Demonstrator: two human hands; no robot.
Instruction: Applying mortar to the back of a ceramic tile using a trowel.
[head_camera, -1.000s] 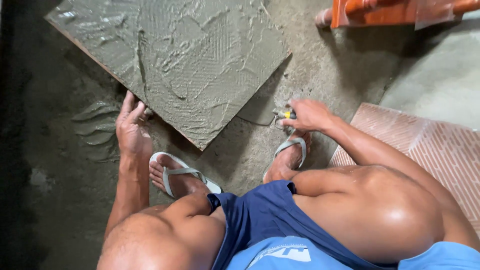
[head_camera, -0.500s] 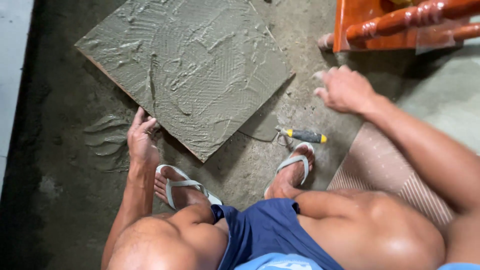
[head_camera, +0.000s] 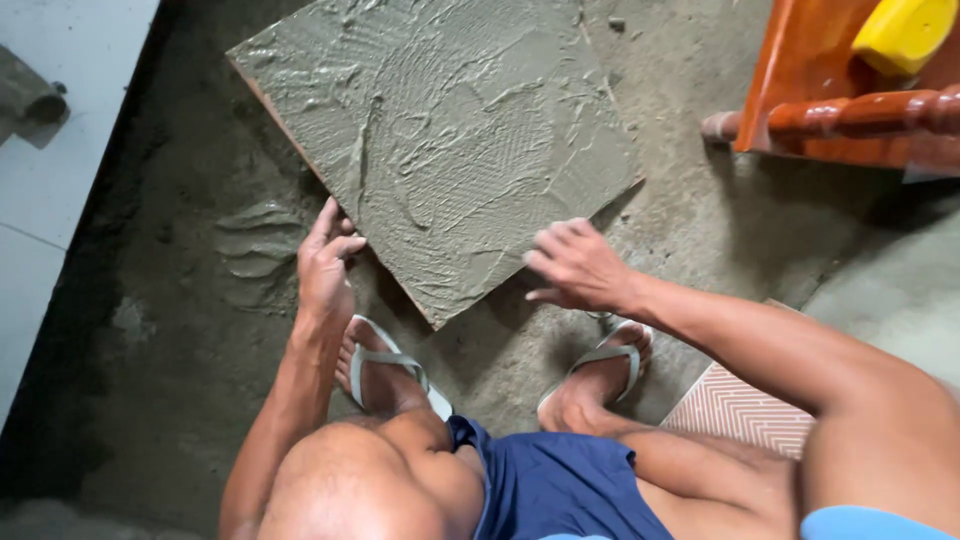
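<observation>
Two hands at a big tile covered in wet grey paste

A person squats on a rough grey floor (head_camera: 690, 230) and looks down. A big square tile (head_camera: 440, 140) lies on the floor in front of the feet. Its top is covered all over with wet grey paste, with lines and swirls in it. One corner of the tile points at the person, between the two feet.

The left hand (head_camera: 325, 262) is at the tile's left edge, near that corner. Its fingers are bent and touch the edge. It is not a full grip, more like a hold with the fingertips.

The right hand (head_camera: 577, 265) is open, with the fingers spread out. It is over the tile's right edge, near the same corner. It holds nothing. I cannot tell if it touches the tile.

Each foot wears a grey sandal, a left sandal (head_camera: 385, 365) and a right sandal (head_camera: 605, 360).

A ribbed brown tile (head_camera: 740, 410) lies by the right leg. An orange wooden chair (head_camera: 830, 100) stands at the top right, with a yellow thing (head_camera: 900, 30) on it. White floor tiles (head_camera: 60, 150) are at the far left
</observation>
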